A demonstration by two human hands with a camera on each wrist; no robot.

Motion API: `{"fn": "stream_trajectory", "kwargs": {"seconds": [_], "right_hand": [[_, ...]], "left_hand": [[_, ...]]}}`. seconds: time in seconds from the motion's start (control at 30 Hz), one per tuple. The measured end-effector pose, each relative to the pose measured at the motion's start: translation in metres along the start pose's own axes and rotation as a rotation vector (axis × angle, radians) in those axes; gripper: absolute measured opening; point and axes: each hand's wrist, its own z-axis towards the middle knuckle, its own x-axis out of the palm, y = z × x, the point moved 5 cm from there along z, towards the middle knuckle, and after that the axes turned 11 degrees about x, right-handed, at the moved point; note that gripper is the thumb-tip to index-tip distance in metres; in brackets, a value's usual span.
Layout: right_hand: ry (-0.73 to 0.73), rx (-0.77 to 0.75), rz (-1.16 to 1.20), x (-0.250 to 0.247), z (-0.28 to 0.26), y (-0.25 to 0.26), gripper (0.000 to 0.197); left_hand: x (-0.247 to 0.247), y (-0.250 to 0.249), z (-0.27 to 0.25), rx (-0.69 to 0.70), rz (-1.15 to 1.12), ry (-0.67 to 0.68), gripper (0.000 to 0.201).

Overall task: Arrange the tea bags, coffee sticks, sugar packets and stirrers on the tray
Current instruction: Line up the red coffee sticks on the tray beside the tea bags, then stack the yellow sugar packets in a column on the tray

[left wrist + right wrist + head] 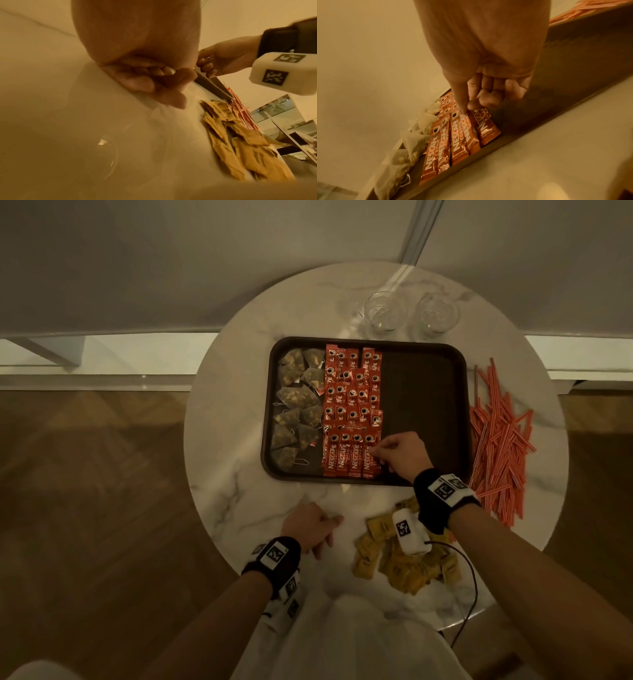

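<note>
The round marble desk carries a dark tray at its middle, with tea bags along the tray's left edge and coffee sticks beside them; stirrers lie at the desk's right edge, sugar packets by its near edge; the right hand pinches a near-row coffee stick; the left hand rests loosely curled, holding nothing
</note>
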Motion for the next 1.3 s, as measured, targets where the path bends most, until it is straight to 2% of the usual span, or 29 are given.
{"fn": "stream_trajectory", "kwargs": {"seconds": [0.3, 0.43, 0.53, 0.67, 0.87, 0.97, 1.03, 1.1, 1.13, 1.17, 1.2, 1.27, 1.3], "right_hand": [[-0.073, -0.022, -0.055, -0.009, -0.005, -0.001, 0.021], [-0.085, -0.025, 0.046, -0.028, -0.025, -0.018, 0.024], [-0.074, -0.037, 0.108, -0.035, -0.048, -0.052, 0.026], [-0.134, 0.024, 0.154, -0.037, -0.087, -0.113, 0.040], [-0.260, 0.331, 0.399, -0.038, -0.133, -0.211, 0.064], [-0.294, 0.406, 0.369, -0.033, -0.139, -0.248, 0.065], [-0.285, 0.412, 0.309, -0.024, -0.139, -0.257, 0.050], [-0.291, 0.408, 0.284, -0.016, -0.141, -0.256, 0.034], [-0.291, 0.399, 0.273, -0.013, -0.142, -0.253, 0.030], [-0.290, 0.382, 0.261, -0.010, -0.143, -0.250, 0.027], [-0.290, 0.357, 0.248, -0.009, -0.144, -0.247, 0.025], [-0.281, 0.328, 0.213, -0.005, -0.145, -0.244, 0.024], [-0.279, 0.326, 0.207, -0.004, -0.147, -0.243, 0.025]], "left_hand": [[-0.001, -0.001, 0.001, 0.032, 0.053, -0.026, 0.062], [-0.001, -0.001, 0.001, 0.046, 0.045, -0.036, 0.063], [0.000, 0.000, 0.001, 0.049, 0.047, -0.034, 0.061], [0.000, 0.001, 0.001, 0.050, 0.058, -0.029, 0.059], [0.001, 0.000, 0.002, 0.085, 0.063, -0.045, 0.057], [0.004, -0.002, 0.001, 0.094, -0.008, -0.066, 0.055], [0.005, -0.012, -0.002, 0.204, 0.111, -0.192, 0.046], [0.014, -0.039, -0.010, 0.422, 0.339, -0.357, 0.030], [0.026, -0.058, -0.017, 0.544, 0.387, -0.386, 0.021], [0.044, -0.074, -0.021, 0.645, 0.427, -0.350, 0.026], [0.066, -0.087, -0.022, 0.718, 0.481, -0.261, 0.045], [0.111, -0.099, -0.017, 0.746, 0.705, -0.049, 0.083], [0.128, -0.099, -0.014, 0.754, 0.828, 0.015, 0.091]]}}
